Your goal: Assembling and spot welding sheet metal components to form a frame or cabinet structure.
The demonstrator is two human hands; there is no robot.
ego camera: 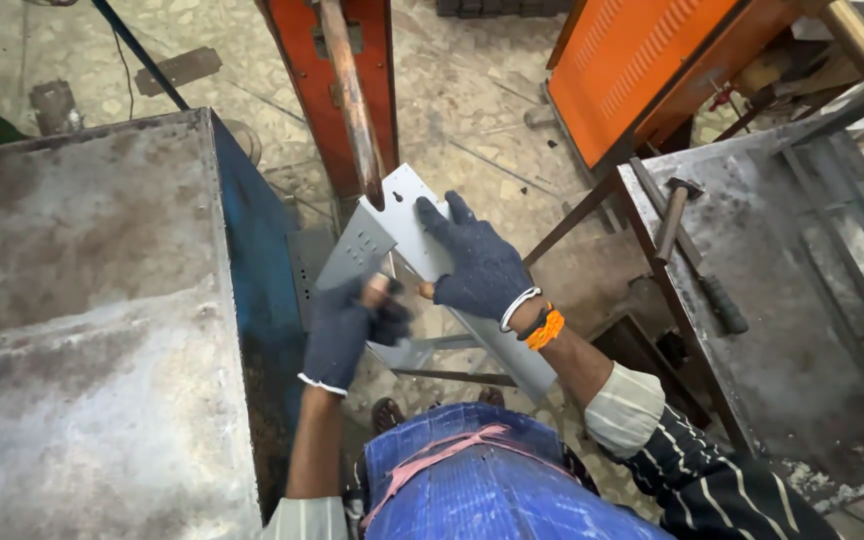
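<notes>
The person stands at a spot-welding machine, its copper arm (354,95) reaching down from an orange frame (304,60). Both hands wear dark knit gloves. The left hand (344,330) is closed around the near lower edge of a grey sheet-metal bracket (404,225), fingers curled tight on it. The right hand (477,265) lies flat on the bracket's upper face, fingers spread and pressing down. The bracket is held tilted, its far end touching or just under the tip of the copper arm; I cannot tell which.

Judgement: the step in hand looks like positioning the bracket at the electrode, with the part not yet settled square. The next move appears to call for steady two-handed hold and fine alignment of the punched end under the tip, keeping fingers away from the contact point.

To the left stands a worn metal table (82,330) with a blue side. To the right, a hammer (674,215) rests on a steel bench (812,330). An orange cabinet (642,60) stands behind.
</notes>
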